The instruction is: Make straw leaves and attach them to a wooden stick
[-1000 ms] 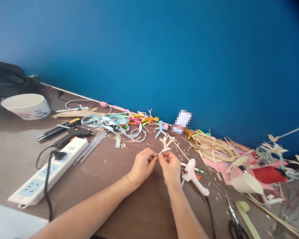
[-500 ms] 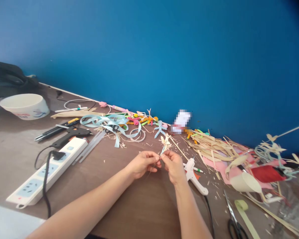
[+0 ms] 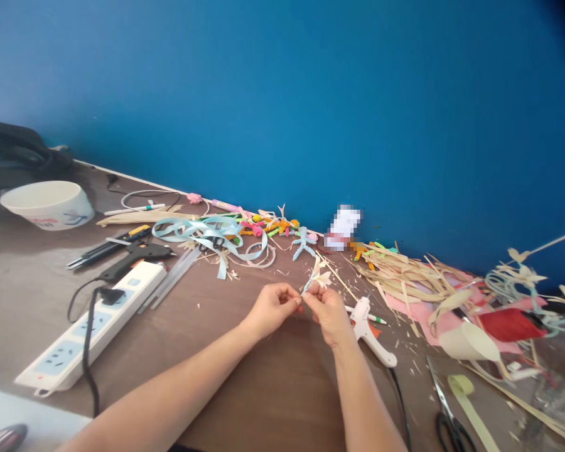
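Between my fingertips, a pale straw flower leans right

On the tabletop's near side, I hold the straw flower [image 3: 321,276] above the dark tabletop [image 3: 263,389]. My left hand [image 3: 274,309] pinches the lower end of its light blue stem [image 3: 306,287], and my right hand [image 3: 328,312] grips the stem just beside it, thumb against finger, partly hiding the petals.

Close by my right wrist lies the white glue gun [image 3: 373,339], the nearest obstacle on that side, its cord trailing toward me. Beyond it are the open scissors [image 3: 445,405], a pale green ribbon [image 3: 473,411], a tipped cream cup [image 3: 468,344], a red roll [image 3: 511,326] and a heap of straw strips [image 3: 414,276] on pink sheets [image 3: 421,317]. Past my hands, a fuzzy light blue figure [image 3: 303,242] lies near the blue wall [image 3: 282,113]. Along my left side run the power strip [image 3: 94,323], the black glue gun [image 3: 136,257], clear sticks [image 3: 176,276], a tangle of light blue ribbon [image 3: 207,229] and the white bowl [image 3: 47,204].

Half a second ago the flower stood more upright and showed its petals fully; now it tilts rightward. My left fingers have curled in from a looser spread. A dark rounded object [image 3: 4,437] has come into view on the white surface [image 3: 37,414] at lower left.
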`<state>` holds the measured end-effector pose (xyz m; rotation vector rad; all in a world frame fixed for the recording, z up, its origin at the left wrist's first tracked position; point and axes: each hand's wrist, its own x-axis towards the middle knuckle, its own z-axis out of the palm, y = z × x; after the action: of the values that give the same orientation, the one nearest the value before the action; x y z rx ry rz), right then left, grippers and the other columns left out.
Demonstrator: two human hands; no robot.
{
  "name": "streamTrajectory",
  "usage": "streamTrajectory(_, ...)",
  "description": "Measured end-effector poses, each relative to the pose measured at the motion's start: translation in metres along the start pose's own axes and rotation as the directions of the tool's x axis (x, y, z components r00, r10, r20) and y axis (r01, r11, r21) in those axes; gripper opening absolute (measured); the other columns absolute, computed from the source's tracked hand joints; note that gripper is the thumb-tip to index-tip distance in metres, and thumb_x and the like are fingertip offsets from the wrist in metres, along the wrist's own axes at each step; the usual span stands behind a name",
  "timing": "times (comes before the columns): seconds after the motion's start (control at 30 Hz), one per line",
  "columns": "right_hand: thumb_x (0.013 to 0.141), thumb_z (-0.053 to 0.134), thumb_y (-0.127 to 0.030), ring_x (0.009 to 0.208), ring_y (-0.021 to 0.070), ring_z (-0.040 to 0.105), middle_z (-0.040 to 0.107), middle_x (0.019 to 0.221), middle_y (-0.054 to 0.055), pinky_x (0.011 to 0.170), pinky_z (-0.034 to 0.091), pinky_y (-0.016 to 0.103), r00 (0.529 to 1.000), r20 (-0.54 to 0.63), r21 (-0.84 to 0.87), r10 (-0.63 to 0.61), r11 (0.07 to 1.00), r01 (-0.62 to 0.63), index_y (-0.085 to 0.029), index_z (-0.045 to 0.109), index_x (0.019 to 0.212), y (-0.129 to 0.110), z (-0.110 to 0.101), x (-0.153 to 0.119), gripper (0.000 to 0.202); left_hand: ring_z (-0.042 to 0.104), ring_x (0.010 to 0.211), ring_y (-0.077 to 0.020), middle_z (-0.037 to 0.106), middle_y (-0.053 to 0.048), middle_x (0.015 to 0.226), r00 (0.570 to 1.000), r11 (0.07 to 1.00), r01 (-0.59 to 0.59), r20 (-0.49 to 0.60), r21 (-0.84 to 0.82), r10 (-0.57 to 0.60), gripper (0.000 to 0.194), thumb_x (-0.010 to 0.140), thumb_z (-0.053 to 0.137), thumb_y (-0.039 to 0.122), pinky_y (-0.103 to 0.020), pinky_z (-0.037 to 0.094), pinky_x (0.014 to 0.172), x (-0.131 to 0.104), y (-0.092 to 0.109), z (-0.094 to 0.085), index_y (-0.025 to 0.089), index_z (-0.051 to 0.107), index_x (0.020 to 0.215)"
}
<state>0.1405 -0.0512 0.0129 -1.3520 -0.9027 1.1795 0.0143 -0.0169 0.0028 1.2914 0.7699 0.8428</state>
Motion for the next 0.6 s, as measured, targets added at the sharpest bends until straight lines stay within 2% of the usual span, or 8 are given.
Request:
streamTrajectory(0.13, 0.061, 0.060, -0.027, 0.039, 0.0058, 0.032, 0.043, 0.045, -0.007, 0.037, 0.022, 0.019, 0.996, -0.057, -0.053, -0.072, 0.996, 0.069, -0.018, 0.049, 0.057, 0.005, 0.005, 0.001, 0.015, 0.053, 0.057, -0.0123, 0.062, -0.003, 0.062, 0.978, 0.937, -0.152, -0.091, 0.315, 0.189, 0.010, 0.069, 0.053, 0.021, -0.022, 0.039, 0.057, -0.005, 0.000, -0.001, 0.015, 0.058, 0.062)
streamTrajectory(0.23, 0.062, 0.058, -0.029, 0.042, 0.0079, 0.036, 0.044, 0.046, -0.005, 0.039, 0.025, 0.020, 0.985, -0.125, -0.091, -0.122, 0.990, 0.111, -0.018, 0.050, 0.058, 0.011, 0.010, 0.001, 0.014, 0.052, 0.056, -0.0122, 0.061, -0.002, 0.061, 0.955, 0.887, -0.203, -0.116, 0.414, 0.273, 0.010, 0.069, 0.052, 0.021, -0.022, 0.036, 0.056, -0.007, 0.000, -0.002, 0.017, 0.059, 0.063)
streamTrajectory(0.33, 0.063, 0.057, -0.030, 0.044, 0.0087, 0.037, 0.044, 0.047, -0.005, 0.041, 0.027, 0.021, 0.969, -0.178, -0.128, -0.171, 0.980, 0.150, -0.018, 0.051, 0.062, 0.015, 0.015, 0.000, 0.013, 0.051, 0.056, -0.0126, 0.062, -0.002, 0.061, 0.944, 0.874, -0.208, -0.143, 0.439, 0.297, 0.010, 0.068, 0.054, 0.022, -0.022, 0.035, 0.056, -0.008, 0.001, -0.003, 0.018, 0.061, 0.064)
streamTrajectory(0.43, 0.065, 0.056, -0.028, 0.044, 0.0082, 0.035, 0.041, 0.047, -0.006, 0.044, 0.029, 0.021, 0.962, -0.179, -0.169, -0.208, 0.969, 0.179, -0.017, 0.052, 0.062, 0.016, 0.017, 0.000, 0.012, 0.053, 0.056, -0.0129, 0.062, -0.002, 0.061, 0.945, 0.880, -0.194, -0.158, 0.433, 0.286, 0.011, 0.069, 0.054, 0.023, -0.022, 0.036, 0.057, -0.006, -0.002, -0.002, 0.017, 0.062, 0.065)
streamTrajectory(0.53, 0.065, 0.056, -0.026, 0.046, 0.0092, 0.039, 0.044, 0.048, -0.005, 0.047, 0.033, 0.022, 0.960, -0.184, -0.201, -0.211, 0.964, 0.173, -0.017, 0.053, 0.062, 0.015, 0.016, 0.000, 0.010, 0.055, 0.059, -0.0137, 0.063, -0.003, 0.063, 0.963, 0.915, -0.162, -0.145, 0.370, 0.229, 0.012, 0.070, 0.053, 0.024, -0.022, 0.039, 0.057, -0.004, -0.007, -0.001, 0.016, 0.062, 0.066)
streamTrajectory(0.6, 0.065, 0.056, -0.025, 0.049, 0.0103, 0.043, 0.048, 0.051, -0.004, 0.050, 0.036, 0.023, 0.964, -0.179, -0.192, -0.195, 0.968, 0.160, -0.017, 0.053, 0.062, 0.014, 0.014, 0.000, 0.010, 0.057, 0.062, -0.0146, 0.064, -0.004, 0.066, 0.978, 0.954, -0.130, -0.120, 0.271, 0.168, 0.011, 0.068, 0.055, 0.024, -0.023, 0.041, 0.059, -0.001, -0.008, 0.000, 0.015, 0.061, 0.067)
